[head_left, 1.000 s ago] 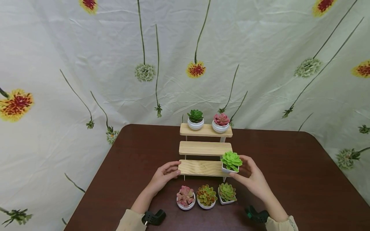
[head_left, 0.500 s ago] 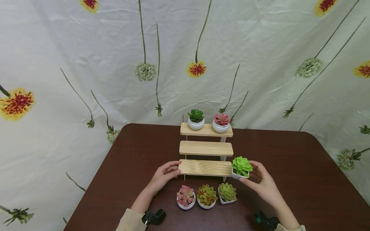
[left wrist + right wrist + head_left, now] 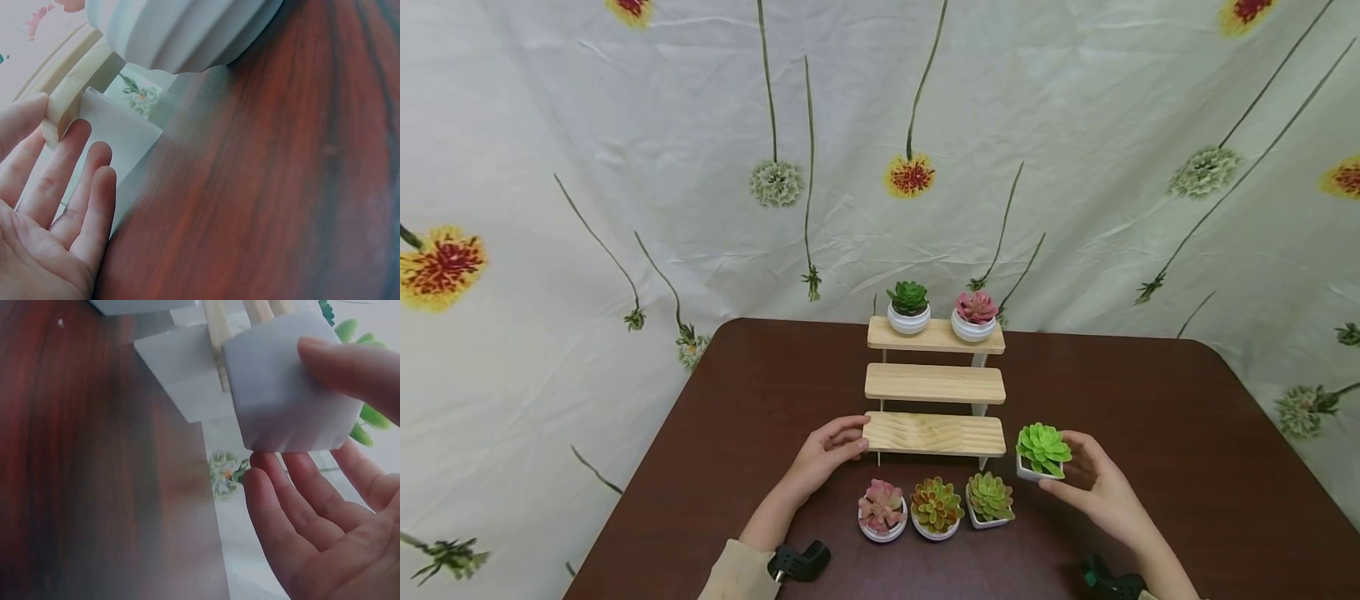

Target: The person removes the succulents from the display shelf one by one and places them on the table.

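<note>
My right hand (image 3: 1097, 487) holds a bright green potted succulent (image 3: 1042, 450) by its square white pot (image 3: 287, 387), off to the right of the three-tier wooden display stand (image 3: 934, 433). Seen from the right wrist, the thumb lies on one side of the pot and the fingers on the other. At the stand's left end, my left hand (image 3: 826, 454) pinches the lowest plank (image 3: 69, 94), thumb on one face and a finger on the other; its other fingers (image 3: 100, 200) extend beside the clear side panel (image 3: 119, 137).
On the top tier stand a dark green succulent (image 3: 908, 308) and a pink one (image 3: 974, 317), both in round white pots. A pale pink succulent (image 3: 882, 510), an orange-green one (image 3: 937, 508) and a light green one (image 3: 990, 500) line up before the stand on the dark table (image 3: 760, 375).
My right hand has carried the bright green succulent from over the right end of the lowest tier, rightward and toward me. The left hand keeps its place on the stand.
</note>
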`<state>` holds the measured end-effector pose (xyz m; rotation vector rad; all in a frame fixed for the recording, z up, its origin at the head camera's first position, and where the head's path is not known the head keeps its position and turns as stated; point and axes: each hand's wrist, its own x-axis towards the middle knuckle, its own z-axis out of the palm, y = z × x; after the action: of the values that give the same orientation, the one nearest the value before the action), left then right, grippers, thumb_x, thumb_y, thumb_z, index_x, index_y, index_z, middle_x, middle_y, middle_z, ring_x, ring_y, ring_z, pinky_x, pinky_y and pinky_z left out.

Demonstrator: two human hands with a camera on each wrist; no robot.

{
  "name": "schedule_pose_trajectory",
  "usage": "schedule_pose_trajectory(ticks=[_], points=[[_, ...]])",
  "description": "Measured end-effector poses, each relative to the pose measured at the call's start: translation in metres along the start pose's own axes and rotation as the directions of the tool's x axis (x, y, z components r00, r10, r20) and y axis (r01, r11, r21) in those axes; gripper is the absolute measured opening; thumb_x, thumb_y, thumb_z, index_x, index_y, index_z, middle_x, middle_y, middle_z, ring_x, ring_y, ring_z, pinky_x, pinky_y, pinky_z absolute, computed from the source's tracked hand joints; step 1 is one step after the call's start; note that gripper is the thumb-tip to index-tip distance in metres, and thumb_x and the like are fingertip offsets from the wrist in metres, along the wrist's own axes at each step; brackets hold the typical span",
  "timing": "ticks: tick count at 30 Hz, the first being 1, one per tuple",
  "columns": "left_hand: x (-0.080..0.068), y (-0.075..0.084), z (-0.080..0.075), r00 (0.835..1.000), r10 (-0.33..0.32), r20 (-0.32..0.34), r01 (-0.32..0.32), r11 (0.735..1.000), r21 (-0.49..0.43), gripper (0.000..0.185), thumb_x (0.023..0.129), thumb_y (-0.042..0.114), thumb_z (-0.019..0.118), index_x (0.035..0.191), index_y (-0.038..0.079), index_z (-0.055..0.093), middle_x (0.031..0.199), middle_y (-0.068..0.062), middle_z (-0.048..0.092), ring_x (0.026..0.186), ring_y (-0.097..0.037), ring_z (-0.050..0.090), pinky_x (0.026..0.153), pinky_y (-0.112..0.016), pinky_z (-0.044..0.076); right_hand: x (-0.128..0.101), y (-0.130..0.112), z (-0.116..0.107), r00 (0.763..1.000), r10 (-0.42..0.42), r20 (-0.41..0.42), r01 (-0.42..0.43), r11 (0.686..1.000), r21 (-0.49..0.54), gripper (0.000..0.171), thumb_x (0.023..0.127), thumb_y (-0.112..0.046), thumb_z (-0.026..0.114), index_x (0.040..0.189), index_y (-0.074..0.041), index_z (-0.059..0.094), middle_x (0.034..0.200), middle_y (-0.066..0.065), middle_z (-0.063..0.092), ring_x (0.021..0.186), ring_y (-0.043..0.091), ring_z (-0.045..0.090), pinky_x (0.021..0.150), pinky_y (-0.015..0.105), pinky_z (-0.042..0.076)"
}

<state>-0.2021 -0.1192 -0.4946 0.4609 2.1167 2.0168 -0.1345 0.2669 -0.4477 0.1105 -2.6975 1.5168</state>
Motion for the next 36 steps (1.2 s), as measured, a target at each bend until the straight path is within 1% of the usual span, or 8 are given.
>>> schedule_pose_trajectory(ticks=[2,6,13,15,19,24,31,36], points=[[0.002,-0.008,-0.002,1.0,-0.005,-0.002,0.005,1.0,-0.007,0.039,0.091,0.006,0.061,0.129,-0.002,0.052,0.121,-0.022,0.057,0.096,-0.011,0.06,0.079,-0.028,0.051,-0.001,0.002,-0.001,1.0,-0.005,0.012,0.005,1.0,-0.003,0.064,0.075,-0.012,0.079,0.128,-0.004,0.044,0.123,0.022,0.053,0.106,0.039,0.056,0.084,0.039,0.05],[0.003,-0.013,-0.003,1.0,0.011,-0.001,-0.011,1.0,0.001,0.041,0.091,0.011,0.062,0.129,0.0,0.053,0.121,-0.021,0.057,0.098,-0.012,0.06,0.08,-0.028,0.051,-0.002,0.007,-0.003,0.999,-0.027,0.04,0.027,1.0,-0.003,0.062,0.073,-0.01,0.081,0.124,-0.003,0.046,0.119,0.018,0.056,0.104,0.033,0.057,0.082,0.031,0.05],[0.003,-0.012,-0.003,1.0,0.021,-0.002,-0.021,1.0,0.003,0.042,0.091,0.012,0.063,0.129,-0.001,0.053,0.122,-0.022,0.056,0.098,-0.013,0.06,0.08,-0.028,0.051,-0.006,0.019,-0.003,0.99,-0.08,0.114,0.08,0.997,0.008,0.059,0.071,-0.009,0.082,0.12,-0.002,0.048,0.115,0.014,0.056,0.098,0.004,0.057,0.08,0.027,0.049],[0.003,-0.012,-0.003,1.0,0.014,-0.004,-0.014,1.0,0.005,0.041,0.091,0.012,0.063,0.129,-0.001,0.053,0.122,-0.022,0.056,0.099,-0.013,0.06,0.08,-0.028,0.051,-0.007,0.02,-0.002,0.987,-0.081,0.137,0.08,0.997,0.014,0.059,0.071,-0.009,0.082,0.119,-0.002,0.048,0.115,0.015,0.056,0.098,0.003,0.057,0.08,0.028,0.049],[0.002,-0.01,-0.002,1.0,0.01,-0.006,-0.01,1.0,-0.003,0.041,0.091,0.012,0.063,0.129,0.0,0.053,0.123,-0.021,0.056,0.099,-0.016,0.059,0.08,-0.028,0.051,-0.008,0.023,-0.002,0.983,-0.047,0.178,0.046,0.999,0.008,0.059,0.071,-0.011,0.082,0.118,-0.002,0.048,0.115,0.014,0.056,0.098,0.005,0.057,0.082,0.03,0.049],[0.002,-0.011,-0.001,1.0,0.022,-0.001,-0.022,1.0,-0.02,0.041,0.092,0.009,0.061,0.13,-0.001,0.052,0.123,-0.021,0.056,0.1,-0.018,0.059,0.079,-0.029,0.051,-0.009,0.028,-0.002,0.971,-0.098,0.218,0.096,0.995,0.024,0.058,0.072,-0.011,0.081,0.118,-0.001,0.047,0.113,0.015,0.056,0.097,0.003,0.057,0.081,0.031,0.05],[0.003,-0.012,-0.002,1.0,0.021,-0.006,-0.021,1.0,0.002,0.041,0.091,0.011,0.063,0.128,-0.001,0.053,0.121,-0.022,0.057,0.099,-0.016,0.06,0.079,-0.028,0.051,-0.009,0.032,-0.002,0.96,-0.11,0.258,0.098,0.993,0.062,0.058,0.074,-0.011,0.08,0.119,0.002,0.045,0.113,0.015,0.054,0.097,0.002,0.057,0.08,0.03,0.05],[0.003,-0.014,-0.002,1.0,0.028,-0.006,-0.028,1.0,0.004,0.041,0.09,0.011,0.063,0.128,-0.001,0.053,0.12,-0.022,0.057,0.097,-0.013,0.06,0.079,-0.028,0.051,-0.008,0.034,-0.002,0.951,-0.143,0.275,0.123,0.988,0.089,0.058,0.075,-0.009,0.079,0.12,0.004,0.044,0.113,0.017,0.054,0.096,0.001,0.056,0.079,0.03,0.051]])
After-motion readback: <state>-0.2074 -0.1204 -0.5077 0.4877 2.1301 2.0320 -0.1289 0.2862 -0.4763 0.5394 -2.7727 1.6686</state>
